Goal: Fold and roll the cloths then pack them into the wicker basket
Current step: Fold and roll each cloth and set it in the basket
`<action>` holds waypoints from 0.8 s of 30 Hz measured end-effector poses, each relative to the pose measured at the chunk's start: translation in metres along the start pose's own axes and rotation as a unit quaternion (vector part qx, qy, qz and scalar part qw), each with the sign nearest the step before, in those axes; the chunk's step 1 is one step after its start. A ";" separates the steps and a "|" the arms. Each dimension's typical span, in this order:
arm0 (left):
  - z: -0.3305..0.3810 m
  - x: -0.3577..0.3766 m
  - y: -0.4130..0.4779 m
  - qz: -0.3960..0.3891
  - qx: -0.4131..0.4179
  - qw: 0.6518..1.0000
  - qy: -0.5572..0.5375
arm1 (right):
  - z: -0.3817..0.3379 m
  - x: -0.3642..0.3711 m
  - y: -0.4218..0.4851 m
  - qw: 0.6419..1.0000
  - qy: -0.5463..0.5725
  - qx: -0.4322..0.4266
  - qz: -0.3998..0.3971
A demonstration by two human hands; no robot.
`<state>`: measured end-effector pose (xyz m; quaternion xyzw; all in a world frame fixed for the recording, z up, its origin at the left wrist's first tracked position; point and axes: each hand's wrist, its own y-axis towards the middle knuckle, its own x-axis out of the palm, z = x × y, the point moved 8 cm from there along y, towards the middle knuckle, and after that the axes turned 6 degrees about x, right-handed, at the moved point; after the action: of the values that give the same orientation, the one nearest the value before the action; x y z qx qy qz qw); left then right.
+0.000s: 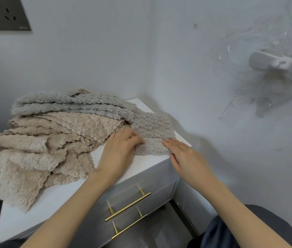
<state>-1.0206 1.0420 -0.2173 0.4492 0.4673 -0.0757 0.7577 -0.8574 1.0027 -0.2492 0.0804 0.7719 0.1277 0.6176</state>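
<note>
The grey cloth (pixel 153 127) lies folded into a narrow strip at the far right corner of the tabletop (pixel 55 199), with its near end showing the fleecy side. The left hand (pixel 119 149) curls its fingers over that near end at the cloth's left side and pinches it. The right hand (pixel 182 154) rests on the cloth's near right corner, fingers straight and together, pressing flat.

This looks like the start of the roll. To do it well, both hands should turn the end over evenly and keep the side edges lined up, so the roll does not cone. It should also be wound tight, since the fluffy fabric looks springy and would likely loosen if released.

Room is narrow. Just right of the cloth the tabletop ends, and the cloth's far end lies close to the wall. Left of the cloth, the pile of cloths (pixel 52 133) touches it. The wicker basket is not in view.
</note>
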 end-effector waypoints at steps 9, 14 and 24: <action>-0.023 0.020 -0.007 -0.103 -0.058 0.987 -0.108 | 0.005 -0.002 0.005 0.997 0.080 0.003 0.010; -0.028 0.025 -0.009 -0.101 -0.109 0.980 -0.129 | 0.015 -0.004 0.007 0.987 0.156 0.043 0.018; -0.038 0.021 -0.011 -0.087 -0.231 0.951 -0.185 | 0.043 -0.006 0.011 0.925 0.317 0.204 0.035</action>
<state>-1.0393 1.0706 -0.2469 0.1979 0.3611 -0.1126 0.9043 -0.8143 1.0160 -0.2495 0.1874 0.9335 0.0078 0.3056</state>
